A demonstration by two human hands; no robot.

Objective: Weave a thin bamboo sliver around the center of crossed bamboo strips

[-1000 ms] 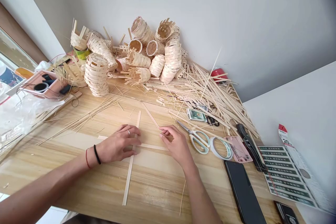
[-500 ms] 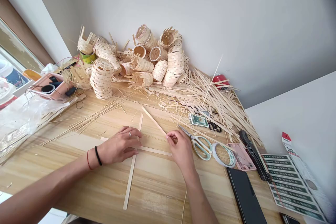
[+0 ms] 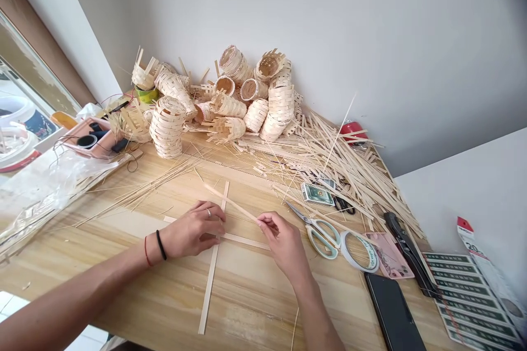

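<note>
My right hand (image 3: 284,247) pinches a thin bamboo strip (image 3: 230,203) between its fingertips, and the strip's far end passes above the top of an upright strip. That long upright bamboo strip (image 3: 209,290) lies flat on the table, crossed by a second flat strip (image 3: 247,242). My left hand (image 3: 193,230) presses down on this crossing and hides the join. Green-handled scissors (image 3: 323,238) lie just right of my right hand.
A heap of woven bamboo basket forms (image 3: 230,98) stands against the wall, with loose strips (image 3: 341,170) spread to its right. A tape roll (image 3: 358,252), folding knife (image 3: 407,252), and black phone (image 3: 393,312) lie on the wooden table (image 3: 123,279).
The strip in my right hand has swung its far end left and down, from pointing up the table to lying across the upright strip's top. The whole scene sits slightly lower and further right in view.
</note>
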